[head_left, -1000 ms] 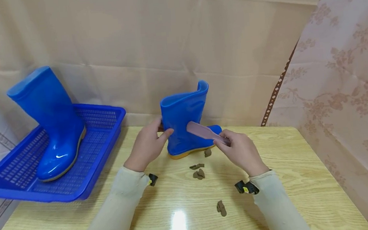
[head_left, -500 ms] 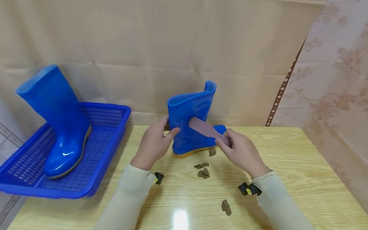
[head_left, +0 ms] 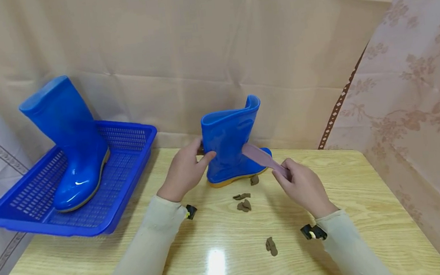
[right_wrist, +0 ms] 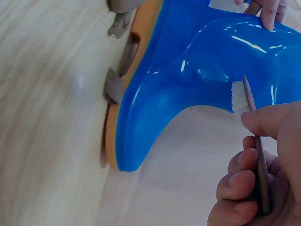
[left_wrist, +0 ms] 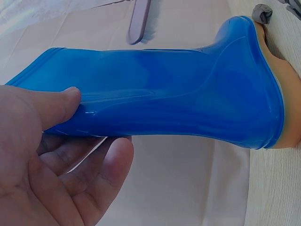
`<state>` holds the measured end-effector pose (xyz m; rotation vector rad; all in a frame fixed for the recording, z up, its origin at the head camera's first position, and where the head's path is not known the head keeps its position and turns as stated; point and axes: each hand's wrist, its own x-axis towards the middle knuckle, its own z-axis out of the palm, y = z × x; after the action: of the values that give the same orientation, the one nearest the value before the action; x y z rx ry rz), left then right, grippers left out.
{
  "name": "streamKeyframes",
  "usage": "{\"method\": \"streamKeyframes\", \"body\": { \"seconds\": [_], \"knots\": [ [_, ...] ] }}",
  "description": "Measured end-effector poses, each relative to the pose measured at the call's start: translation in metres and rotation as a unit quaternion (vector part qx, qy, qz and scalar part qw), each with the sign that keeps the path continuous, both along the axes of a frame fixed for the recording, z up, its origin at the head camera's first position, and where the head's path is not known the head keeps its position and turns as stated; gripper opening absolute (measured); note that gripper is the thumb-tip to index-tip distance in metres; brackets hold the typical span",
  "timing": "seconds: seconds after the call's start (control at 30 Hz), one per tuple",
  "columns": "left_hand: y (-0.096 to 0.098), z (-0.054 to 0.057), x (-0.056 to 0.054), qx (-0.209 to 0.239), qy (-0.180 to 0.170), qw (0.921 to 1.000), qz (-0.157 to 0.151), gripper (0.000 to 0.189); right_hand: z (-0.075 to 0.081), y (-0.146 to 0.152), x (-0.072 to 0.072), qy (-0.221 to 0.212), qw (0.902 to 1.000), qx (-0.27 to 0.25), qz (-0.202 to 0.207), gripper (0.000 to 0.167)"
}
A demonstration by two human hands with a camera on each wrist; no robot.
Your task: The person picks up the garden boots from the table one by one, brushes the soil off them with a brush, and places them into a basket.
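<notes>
A blue rubber boot (head_left: 228,143) with a yellow-orange sole stands on the table, toe to the right. My left hand (head_left: 183,171) grips the back of its shaft; in the left wrist view the thumb lies on one side, with fingers behind the shaft. My right hand (head_left: 303,187) holds a scrub brush (head_left: 260,156) by its pinkish-purple handle. In the right wrist view the brush's white bristles (right_wrist: 239,97) face the boot at the front of the ankle. A second blue boot (head_left: 73,146) stands tilted in a blue plastic basket (head_left: 131,202) on the left.
Several brown clay-like lumps lie on the wooden table (head_left: 220,225): one lump (head_left: 254,180) by the sole, others closer, and one (head_left: 271,246) near the front. A beige curtain (head_left: 167,72) hangs close behind the boot; a floral cloth (head_left: 416,94) covers the right side.
My right hand has drawn the brush right and slightly down, from the middle of the shaft to the front of the ankle. My left hand keeps its grip. The head view has shifted slightly.
</notes>
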<state>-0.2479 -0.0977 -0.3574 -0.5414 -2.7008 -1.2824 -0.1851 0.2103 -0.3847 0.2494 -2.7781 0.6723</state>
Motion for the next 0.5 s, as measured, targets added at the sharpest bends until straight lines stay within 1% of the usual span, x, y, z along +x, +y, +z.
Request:
{"method": "streamKeyframes", "body": {
  "seconds": [0.23, 0.33, 0.43, 0.5],
  "knots": [
    [0.000, -0.002, -0.002, 0.009, -0.004, 0.9999, -0.003, 0.045, -0.007, 0.010, 0.007, 0.017, 0.9998, 0.002, -0.011, 0.024],
    [-0.001, -0.005, -0.003, 0.009, -0.023, 0.9996, -0.014, 0.049, -0.009, 0.014, 0.010, 0.019, 0.9997, -0.002, -0.014, 0.024],
    [0.000, -0.009, -0.004, -0.008, -0.050, 0.9984, -0.026, 0.054, -0.011, 0.018, 0.013, 0.020, 0.9996, -0.003, -0.017, 0.025],
    [0.002, -0.012, -0.005, -0.023, -0.058, 0.9976, -0.030, 0.055, -0.013, 0.022, 0.015, 0.023, 0.9996, -0.001, -0.018, 0.024]
  ]
}}
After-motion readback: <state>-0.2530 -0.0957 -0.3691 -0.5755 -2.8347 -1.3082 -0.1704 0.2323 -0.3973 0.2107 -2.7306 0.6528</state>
